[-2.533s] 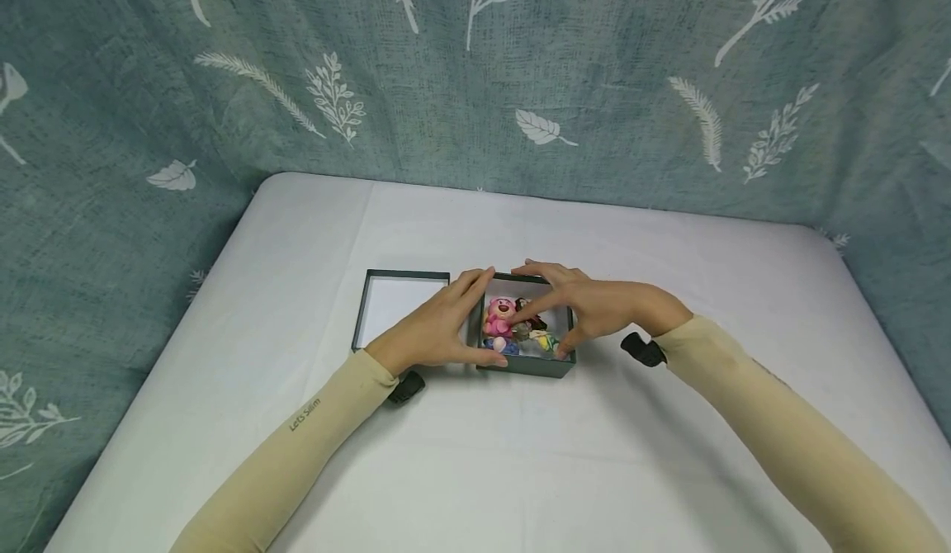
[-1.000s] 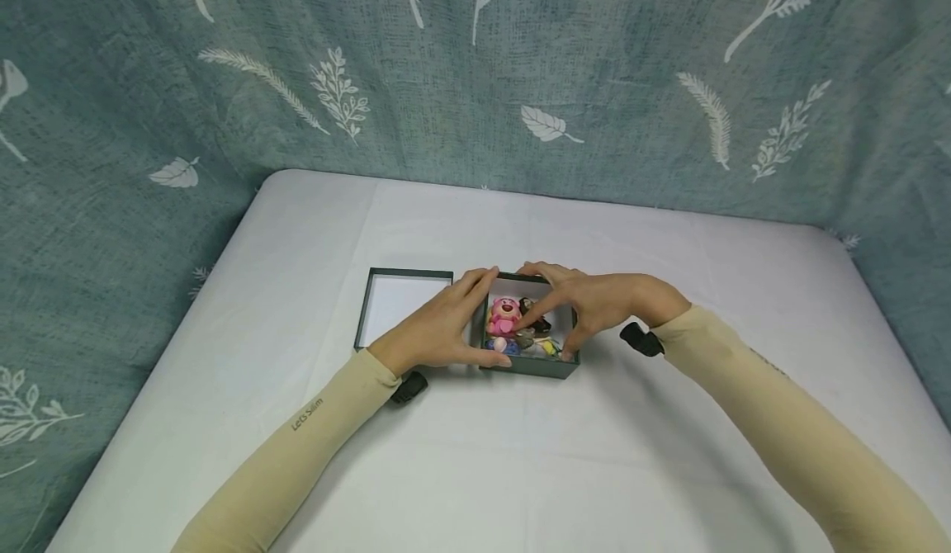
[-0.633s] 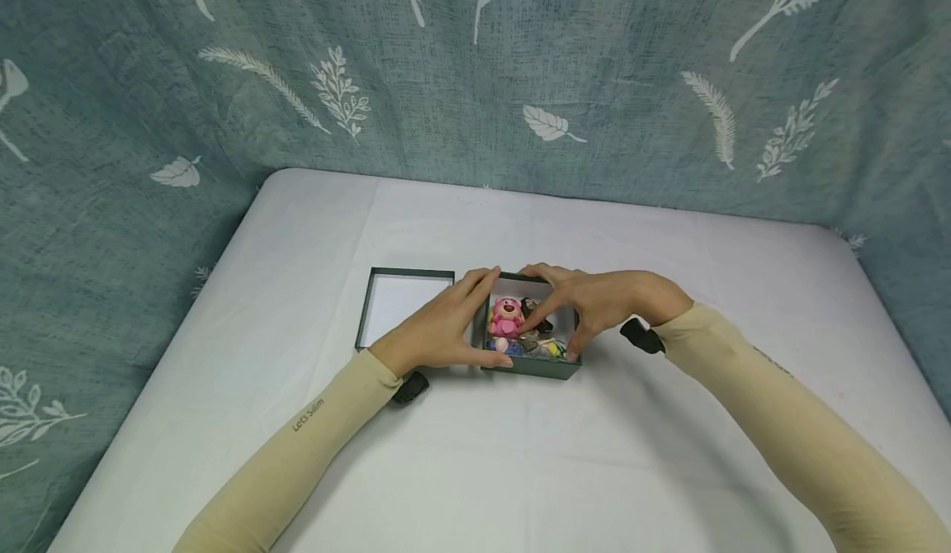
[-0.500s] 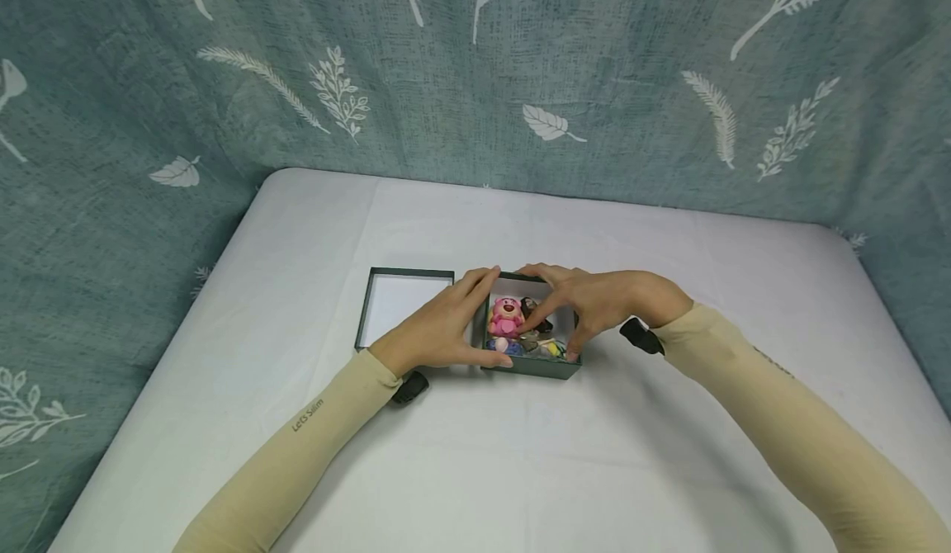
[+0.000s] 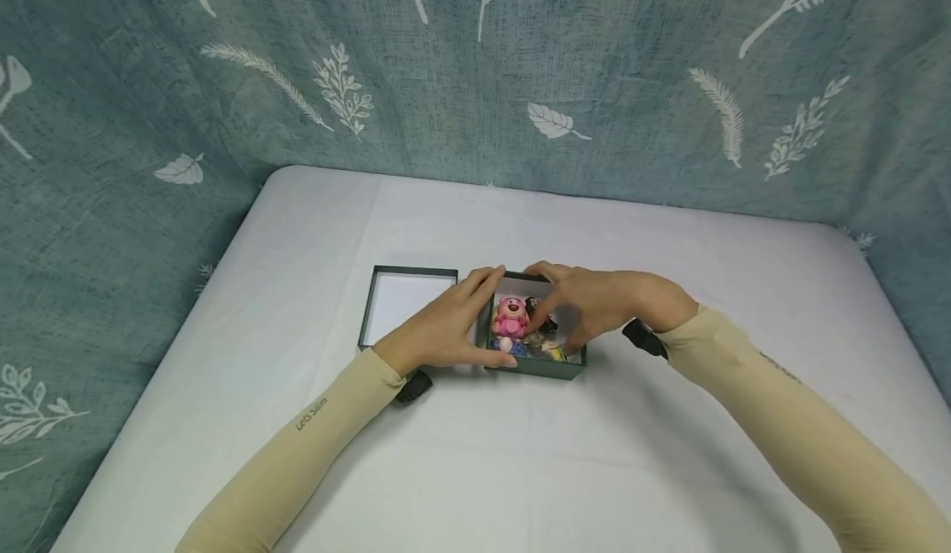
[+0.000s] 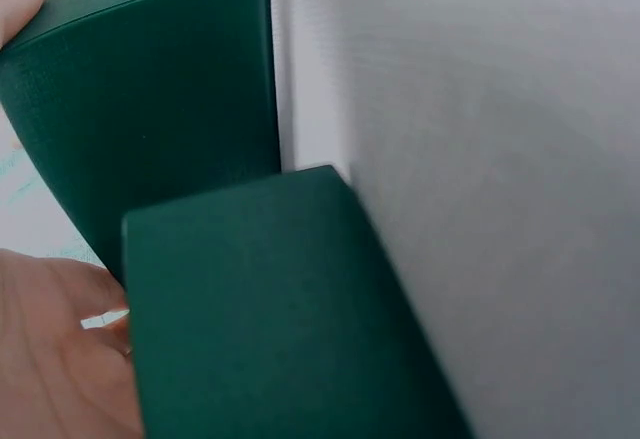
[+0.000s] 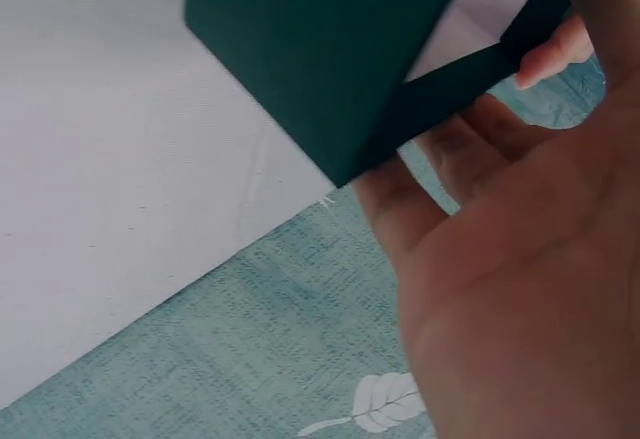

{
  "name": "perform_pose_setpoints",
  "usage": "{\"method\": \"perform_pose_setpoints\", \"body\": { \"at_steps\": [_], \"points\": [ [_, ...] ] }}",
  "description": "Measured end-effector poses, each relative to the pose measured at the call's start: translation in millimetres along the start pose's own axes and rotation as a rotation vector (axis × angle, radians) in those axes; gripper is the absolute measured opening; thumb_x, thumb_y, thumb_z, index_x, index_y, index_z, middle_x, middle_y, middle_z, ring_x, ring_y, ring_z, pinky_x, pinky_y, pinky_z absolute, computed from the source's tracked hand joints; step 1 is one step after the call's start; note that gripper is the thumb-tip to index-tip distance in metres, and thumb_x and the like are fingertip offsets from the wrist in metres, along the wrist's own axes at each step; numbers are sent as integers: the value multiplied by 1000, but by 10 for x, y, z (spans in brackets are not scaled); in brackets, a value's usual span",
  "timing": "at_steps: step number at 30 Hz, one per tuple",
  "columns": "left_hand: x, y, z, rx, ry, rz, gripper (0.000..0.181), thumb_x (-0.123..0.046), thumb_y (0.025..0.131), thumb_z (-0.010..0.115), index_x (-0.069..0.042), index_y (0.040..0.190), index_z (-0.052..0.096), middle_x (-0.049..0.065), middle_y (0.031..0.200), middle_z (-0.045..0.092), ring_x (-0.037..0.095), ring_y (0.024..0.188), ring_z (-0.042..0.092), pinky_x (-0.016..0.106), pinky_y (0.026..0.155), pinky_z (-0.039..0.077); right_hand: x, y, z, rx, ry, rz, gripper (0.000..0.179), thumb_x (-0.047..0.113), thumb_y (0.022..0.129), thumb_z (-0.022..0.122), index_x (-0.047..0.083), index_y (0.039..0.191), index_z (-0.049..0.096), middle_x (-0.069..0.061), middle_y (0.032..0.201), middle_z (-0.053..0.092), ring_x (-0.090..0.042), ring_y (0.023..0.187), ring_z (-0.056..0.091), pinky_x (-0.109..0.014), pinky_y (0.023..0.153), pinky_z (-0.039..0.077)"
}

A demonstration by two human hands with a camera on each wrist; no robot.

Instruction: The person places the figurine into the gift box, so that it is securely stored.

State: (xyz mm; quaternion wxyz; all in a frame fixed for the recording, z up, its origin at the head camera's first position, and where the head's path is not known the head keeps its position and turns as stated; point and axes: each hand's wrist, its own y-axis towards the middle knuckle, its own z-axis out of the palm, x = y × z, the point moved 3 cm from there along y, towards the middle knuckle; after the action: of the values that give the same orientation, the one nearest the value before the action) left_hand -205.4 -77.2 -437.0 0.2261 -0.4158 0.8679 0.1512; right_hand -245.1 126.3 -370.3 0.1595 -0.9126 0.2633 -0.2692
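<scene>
In the head view, a dark green open-topped box (image 5: 546, 368) holds several small toy figures. A pink bear figure (image 5: 511, 319) sits at its left, and a blue-and-white figure (image 5: 508, 346) lies in front of the bear. A dark-haired figure (image 5: 550, 324) is partly covered by my fingers, and a figure with yellow and green parts (image 5: 553, 353) lies at the front right. My left hand (image 5: 446, 326) grips the box's left side, thumb at the front, fingers at the back. My right hand (image 5: 594, 301) reaches in with index finger and thumb apart, among the figures; its fingertip contacts are partly hidden.
A shallow lid (image 5: 404, 297), white inside with a dark green rim, lies left of the box, partly under my left wrist. Both stand on a white cloth-covered table (image 5: 475, 470). A blue-green leaf-patterned curtain (image 5: 446, 91) hangs behind the table.
My right thumb has moved inward from the box's front right corner, toward the figure with yellow and green parts. The left hand keeps its grip on the box. The whole view has shifted slightly.
</scene>
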Motion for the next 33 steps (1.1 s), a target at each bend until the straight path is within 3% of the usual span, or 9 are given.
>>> {"method": "perform_pose_setpoints", "body": {
  "at_steps": [10,21,28,33],
  "points": [
    [3,-9,2,5,-16,-6,122,-70,75,70,-15,159,1,6,161,18,27,146,29,44,116,34,-67,-23,71,-41,-23,-63,39,20,80,80,29,118,73,-18,162,14,-39,149,13,-64,113,26],
    [14,-9,35,-3,-34,-12,122,-70,74,70,-12,159,5,5,161,18,27,146,29,45,115,34,-45,-37,90,-60,-55,-65,40,21,78,82,28,117,74,-18,163,11,-39,150,11,-66,112,25],
    [8,-2,43,-1,-31,-7,122,-70,74,70,-16,159,1,5,161,17,27,146,28,45,116,34,-21,-77,97,-101,-83,-79,41,26,77,84,28,116,74,-21,162,14,-40,150,9,-67,113,22],
    [-2,8,45,-8,-21,3,122,-70,74,70,-11,159,6,6,161,18,28,146,29,46,115,34,9,-106,106,-129,-100,-87,40,28,76,84,27,116,74,-22,161,14,-41,149,8,-68,111,24]
  ]
}}
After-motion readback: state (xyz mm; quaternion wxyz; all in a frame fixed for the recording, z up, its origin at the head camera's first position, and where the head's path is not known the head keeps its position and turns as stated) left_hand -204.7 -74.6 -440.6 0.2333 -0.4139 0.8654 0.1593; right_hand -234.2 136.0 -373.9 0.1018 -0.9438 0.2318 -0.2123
